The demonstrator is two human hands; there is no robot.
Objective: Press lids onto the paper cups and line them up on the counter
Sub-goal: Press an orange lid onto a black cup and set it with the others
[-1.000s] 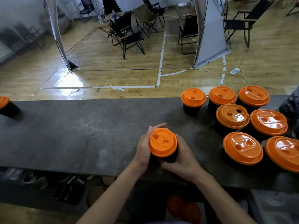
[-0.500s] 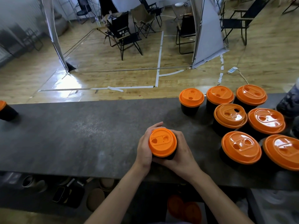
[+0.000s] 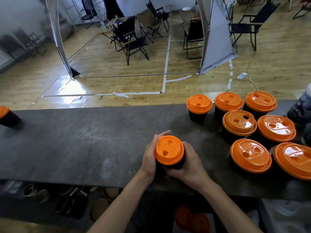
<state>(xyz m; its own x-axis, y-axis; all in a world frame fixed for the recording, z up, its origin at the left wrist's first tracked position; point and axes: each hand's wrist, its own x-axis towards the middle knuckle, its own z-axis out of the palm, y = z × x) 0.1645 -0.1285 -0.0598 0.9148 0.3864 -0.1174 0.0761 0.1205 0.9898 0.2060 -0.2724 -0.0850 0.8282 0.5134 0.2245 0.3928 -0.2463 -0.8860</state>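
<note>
Your left hand (image 3: 149,158) and right hand (image 3: 191,163) both clasp the cup (image 3: 175,164), with fingers curled round its black sides from either flank. The orange lid (image 3: 168,150) sits on top. The cup stands upright over the near middle of the counter (image 3: 84,142); whether it touches down is unclear. Seven lidded cups (image 3: 199,104) cluster to your right. A lone cup (image 3: 6,116) stands far left.

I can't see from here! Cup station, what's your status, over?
Left hand and right hand wrapped round one cup, orange lid on. Seven lidded cups bunched to the right, apart from it. Nothing in the way.
</note>
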